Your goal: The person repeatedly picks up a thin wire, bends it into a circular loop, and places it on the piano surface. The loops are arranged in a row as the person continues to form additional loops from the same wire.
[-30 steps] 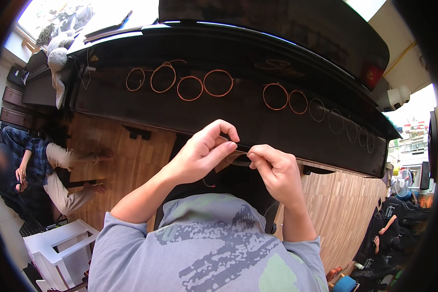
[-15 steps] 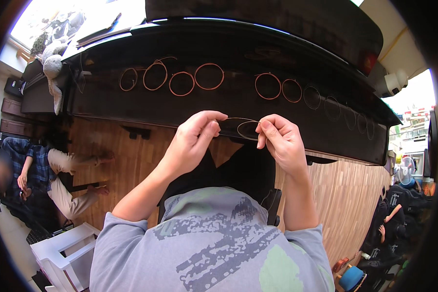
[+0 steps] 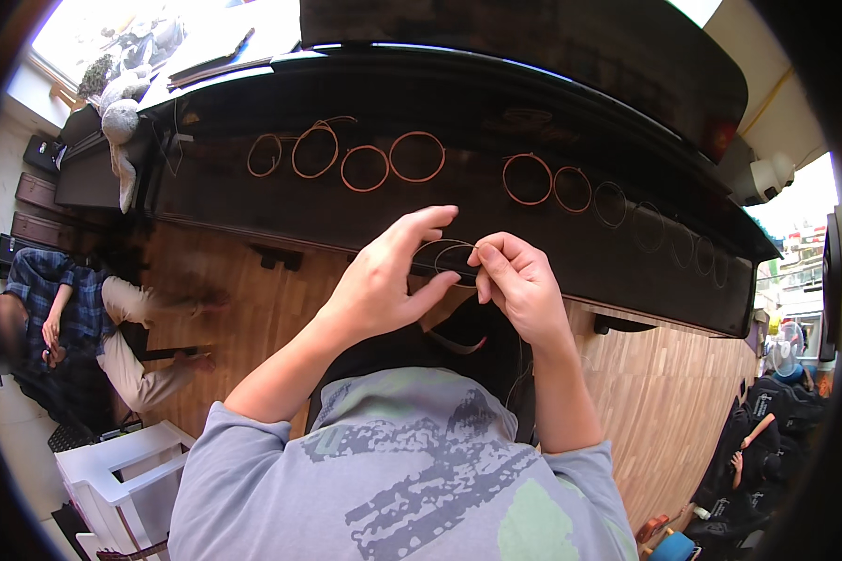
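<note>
Between my hands is a thin coiled wire string (image 3: 449, 245), held over the near edge of a glossy black piano lid (image 3: 458, 201). My right hand (image 3: 519, 276) pinches the coil's right side between thumb and fingertips. On the other side my left hand (image 3: 393, 271) is open, thumb and fingers spread around the loops. Whether the wire touches its palm is hard to see. Beyond my hands, copper-coloured string coils (image 3: 391, 157) lie on the lid at left, more copper coils (image 3: 551, 192) at centre right, and thinner, darker coils (image 3: 625, 208) farther right.
A grey plush toy (image 3: 120, 122) hangs at the piano's left end, near papers and a pen (image 3: 243, 42). At left a person in a plaid shirt (image 3: 42, 290) sits beside white furniture (image 3: 126, 477). Another person's arms (image 3: 753, 435) show at lower right, by black bags.
My left hand has gone from a pinch to spread fingers around the coil. The right hand, still pinching, has shifted slightly left. The wire now sits in tighter loops.
</note>
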The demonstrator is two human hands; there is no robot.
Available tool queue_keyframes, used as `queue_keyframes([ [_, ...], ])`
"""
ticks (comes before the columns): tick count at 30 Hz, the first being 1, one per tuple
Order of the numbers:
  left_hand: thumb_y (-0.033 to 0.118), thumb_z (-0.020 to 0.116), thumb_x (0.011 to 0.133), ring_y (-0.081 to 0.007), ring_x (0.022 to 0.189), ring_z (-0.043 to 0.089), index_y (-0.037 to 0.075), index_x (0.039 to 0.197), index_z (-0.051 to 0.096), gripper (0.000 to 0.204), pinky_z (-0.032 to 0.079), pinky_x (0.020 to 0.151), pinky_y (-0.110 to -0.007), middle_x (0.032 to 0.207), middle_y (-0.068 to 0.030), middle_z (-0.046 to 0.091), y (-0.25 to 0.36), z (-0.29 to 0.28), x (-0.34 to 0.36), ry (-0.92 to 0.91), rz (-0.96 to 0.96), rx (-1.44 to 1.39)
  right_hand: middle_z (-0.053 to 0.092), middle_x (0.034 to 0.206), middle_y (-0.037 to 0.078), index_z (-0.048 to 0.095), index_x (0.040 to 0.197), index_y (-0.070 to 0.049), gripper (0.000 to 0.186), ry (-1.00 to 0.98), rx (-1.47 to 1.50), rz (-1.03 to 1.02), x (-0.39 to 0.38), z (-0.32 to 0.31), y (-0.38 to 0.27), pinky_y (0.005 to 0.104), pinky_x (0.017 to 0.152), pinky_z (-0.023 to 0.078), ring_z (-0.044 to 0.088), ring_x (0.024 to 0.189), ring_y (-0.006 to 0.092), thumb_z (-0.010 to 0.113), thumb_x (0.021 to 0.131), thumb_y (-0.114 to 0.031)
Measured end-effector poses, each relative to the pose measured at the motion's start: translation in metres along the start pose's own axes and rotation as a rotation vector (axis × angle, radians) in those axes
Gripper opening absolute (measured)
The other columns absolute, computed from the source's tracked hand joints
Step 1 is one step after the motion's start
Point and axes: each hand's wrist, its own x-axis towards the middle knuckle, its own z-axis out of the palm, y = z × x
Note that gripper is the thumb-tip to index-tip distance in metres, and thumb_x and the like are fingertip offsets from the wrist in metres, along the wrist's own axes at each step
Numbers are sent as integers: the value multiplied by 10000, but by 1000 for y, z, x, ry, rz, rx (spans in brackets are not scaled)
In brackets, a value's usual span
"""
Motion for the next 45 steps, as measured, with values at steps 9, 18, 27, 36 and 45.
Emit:
queue_keyframes([
  [9,60,474,971,-32,493,469,-9,1030,612,165,390,451,-197,623,11,528,-9,5,0,-58,-274,-170,587,815,2,607,993,1,144,204,-272,-213,-5,6,16,195,630,428,527,689,39,557,956,-129],
  [18,162,403,1021,-60,400,372,-7,1052,545,222,342,396,-203,525,45,340,-11,4,-2,-127,-532,-1158,559,757,17,652,1062,-19,165,328,-429,-310,-24,9,-1,219,577,406,515,675,62,588,920,-74],
  [27,134,408,1014,-34,423,357,-1,1039,558,203,331,414,-198,514,48,363,-19,16,-6,-91,-467,-1007,496,706,10,666,1126,-1,240,98,-448,-168,-29,11,6,234,551,377,453,616,76,566,913,-44],
  [36,127,393,1016,-34,441,353,-16,1037,535,203,336,426,-193,531,39,374,-12,28,-12,-70,-453,-759,588,769,-7,583,1194,30,313,278,-217,-244,-25,14,35,206,685,455,547,726,53,612,887,-24],
  [45,147,377,1024,-46,439,338,-8,1035,522,212,329,427,-197,531,34,369,-17,27,-11,-92,-556,-1017,621,783,22,626,1124,30,246,282,-414,-374,-26,4,38,212,693,472,570,727,69,625,893,-56],
])
